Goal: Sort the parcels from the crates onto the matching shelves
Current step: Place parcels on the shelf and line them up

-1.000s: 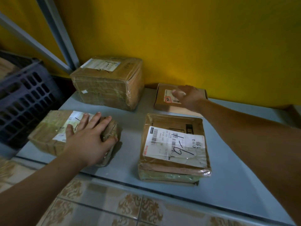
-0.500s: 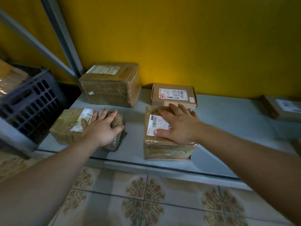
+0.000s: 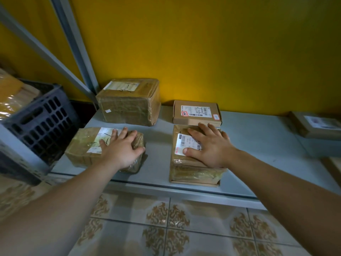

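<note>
Wall (image 3: pixel 203 43), top: plain saturated yellow. Shelf board (image 3: pixel 258 145), mid-right: plain pale grey-blue. Shelf post (image 3: pixel 73 43), upper left: grey. Crate (image 3: pixel 46 122), left edge: black, grid of slots. Taped parcel (image 3: pixel 127 106) centre, wrapped parcel (image 3: pixel 81 146) centre-left, labelled parcel (image 3: pixel 193 172) centre-right: tan-brown, white labels, black marks. Flat box (image 3: pixel 196 115): brown, white barcode label, red-orange stickers. Floor tiles (image 3: pixel 166 228), bottom: cream-grey, brown scroll motifs.

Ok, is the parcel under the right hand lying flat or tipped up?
Flat. The parcel sits label-up on the grey shelf, with the right hand pressed flat on top.
</note>
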`<state>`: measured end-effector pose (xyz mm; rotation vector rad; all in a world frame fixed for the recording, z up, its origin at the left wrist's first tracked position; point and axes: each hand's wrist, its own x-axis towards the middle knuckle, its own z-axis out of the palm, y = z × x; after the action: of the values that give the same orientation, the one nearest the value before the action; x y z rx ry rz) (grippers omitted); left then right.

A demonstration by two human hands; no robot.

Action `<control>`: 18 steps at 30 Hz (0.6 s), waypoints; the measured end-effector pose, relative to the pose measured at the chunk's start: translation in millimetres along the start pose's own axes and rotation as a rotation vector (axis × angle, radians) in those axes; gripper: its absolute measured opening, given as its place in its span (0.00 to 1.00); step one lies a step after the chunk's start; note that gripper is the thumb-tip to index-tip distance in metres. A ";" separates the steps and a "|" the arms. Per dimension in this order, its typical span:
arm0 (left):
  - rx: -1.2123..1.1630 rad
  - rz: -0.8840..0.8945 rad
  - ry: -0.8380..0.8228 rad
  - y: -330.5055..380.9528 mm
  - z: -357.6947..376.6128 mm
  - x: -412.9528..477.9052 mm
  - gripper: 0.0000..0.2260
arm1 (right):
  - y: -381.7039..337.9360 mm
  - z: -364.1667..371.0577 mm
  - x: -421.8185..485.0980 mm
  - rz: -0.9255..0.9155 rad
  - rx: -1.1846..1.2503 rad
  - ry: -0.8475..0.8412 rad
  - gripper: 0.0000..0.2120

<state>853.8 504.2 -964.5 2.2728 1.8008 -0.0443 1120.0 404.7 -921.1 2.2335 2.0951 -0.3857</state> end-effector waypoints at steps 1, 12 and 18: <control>0.002 0.002 0.002 -0.1 0.4 -0.5 0.32 | -0.2 0.3 1.5 0.006 -0.002 0.005 0.40; -0.186 0.057 -0.137 -12.6 -56.9 -38.3 0.32 | -32.2 -48.2 -3.1 0.058 -0.073 -0.164 0.37; -0.226 0.112 -0.174 -23.3 -145.2 -142.3 0.27 | -99.6 -121.8 -50.0 0.061 -0.068 -0.253 0.39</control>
<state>779.1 403.0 -803.1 2.1345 1.5087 -0.0169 1036.6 389.2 -779.4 2.0812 1.8795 -0.5521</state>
